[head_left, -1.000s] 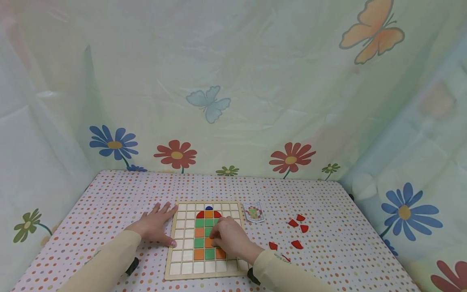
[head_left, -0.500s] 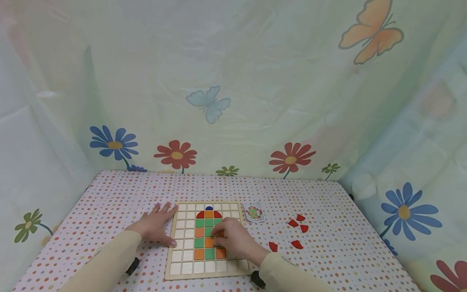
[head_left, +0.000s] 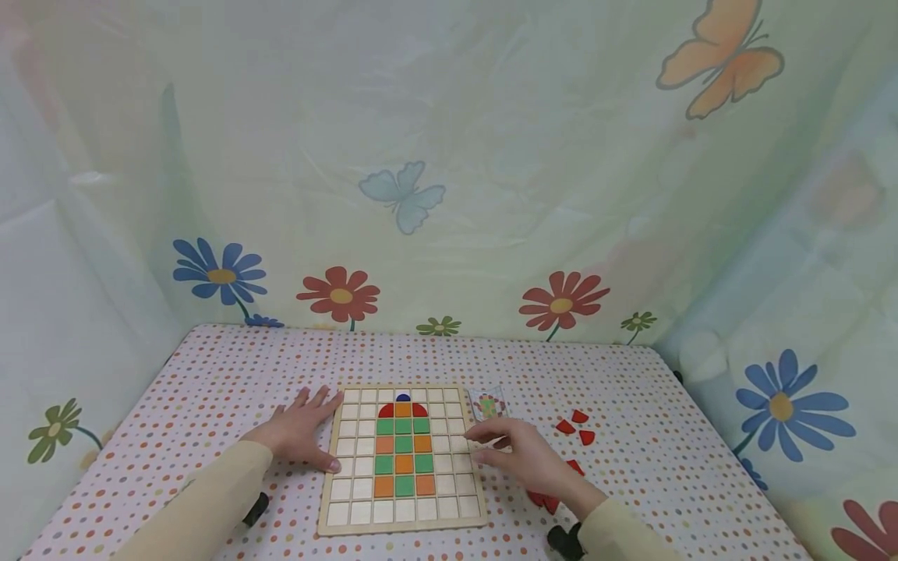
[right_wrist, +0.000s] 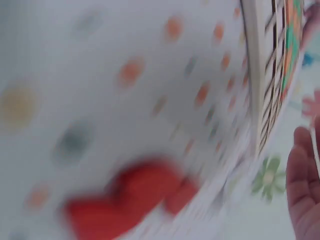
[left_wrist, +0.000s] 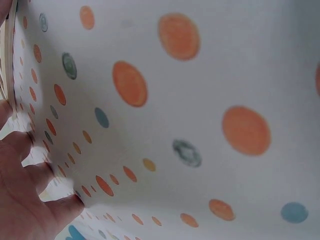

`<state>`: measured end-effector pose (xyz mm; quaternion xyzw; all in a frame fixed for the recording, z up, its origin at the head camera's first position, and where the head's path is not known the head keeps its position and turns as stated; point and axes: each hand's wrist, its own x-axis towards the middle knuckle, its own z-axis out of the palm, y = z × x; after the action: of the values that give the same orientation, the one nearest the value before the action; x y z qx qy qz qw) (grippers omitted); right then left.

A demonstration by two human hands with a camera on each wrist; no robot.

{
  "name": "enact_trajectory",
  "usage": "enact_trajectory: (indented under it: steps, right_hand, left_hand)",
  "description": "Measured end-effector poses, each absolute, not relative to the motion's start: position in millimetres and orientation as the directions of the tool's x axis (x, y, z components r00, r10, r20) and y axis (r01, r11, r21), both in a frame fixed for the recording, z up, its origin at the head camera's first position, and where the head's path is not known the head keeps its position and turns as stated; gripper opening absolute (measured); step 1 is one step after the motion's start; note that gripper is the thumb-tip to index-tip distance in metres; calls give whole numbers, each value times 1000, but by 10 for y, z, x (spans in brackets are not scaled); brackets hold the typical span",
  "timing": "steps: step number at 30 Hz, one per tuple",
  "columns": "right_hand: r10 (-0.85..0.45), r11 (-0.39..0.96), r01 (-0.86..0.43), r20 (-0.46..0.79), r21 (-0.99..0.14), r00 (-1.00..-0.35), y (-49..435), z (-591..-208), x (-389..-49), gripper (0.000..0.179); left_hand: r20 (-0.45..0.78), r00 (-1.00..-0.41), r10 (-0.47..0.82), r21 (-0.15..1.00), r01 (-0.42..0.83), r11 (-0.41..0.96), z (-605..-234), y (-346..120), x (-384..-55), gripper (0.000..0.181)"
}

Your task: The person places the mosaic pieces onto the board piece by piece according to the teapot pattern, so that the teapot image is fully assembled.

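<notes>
A square wooden grid board (head_left: pixel 401 531) lies on the table with coloured tiles set in its middle columns. Green and orange squares (head_left: pixel 403 464) form a block, topped by two red quarter-round tiles (head_left: pixel 419 409) and a blue half-round tile (head_left: pixel 403 398). My left hand (head_left: pixel 298 432) rests with spread fingers on the tablecloth and touches the board's left edge. Over the board's right edge is my right hand (head_left: pixel 515 452), its thumb and fingers pinching a thin pale piece (right_wrist: pixel 315 145) seen edge-on. The face of that piece is hidden.
Several red pieces (head_left: pixel 586 437) lie on the dotted tablecloth (head_left: pixel 631 467) to the right, some partly behind the right forearm. A small pattern card (head_left: pixel 489 403) lies beside the board's upper right corner. A flowered curtain (head_left: pixel 484 234) stands behind the table.
My right hand has lifted off the coloured tiles and moved right to the board's edge, uncovering the block's right column. The left hand stays in place.
</notes>
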<state>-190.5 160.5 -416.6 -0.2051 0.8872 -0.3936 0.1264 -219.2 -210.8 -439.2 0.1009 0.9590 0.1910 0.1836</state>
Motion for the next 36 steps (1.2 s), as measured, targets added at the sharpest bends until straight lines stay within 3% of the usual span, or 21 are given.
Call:
enact_trajectory:
  steps: [6,15,24,36]
  right_hand:
    - [-364,600,-173,-74,-781,-928,2172,-4096,-1877,30]
    - [-137,694,-16,-110,-719,-984,2742,-4082,-1830,32]
    - [-29,770,103,-196,-629,-980,2882,-4215,-1889,31]
    - [3,837,132,-237,-531,-971,2861,-4369,-1886,33]
  left_hand:
    - [-318,-911,264,404,122,906,-4391,-2106,-2191,116]
    - [-325,-913,249,400,106,910,-4392,-2111,-2185,117]
    - [-323,-910,258,408,112,906,-4408,-2117,-2185,116]
    - [-327,-908,261,409,113,905,-4399,-2117,-2187,116]
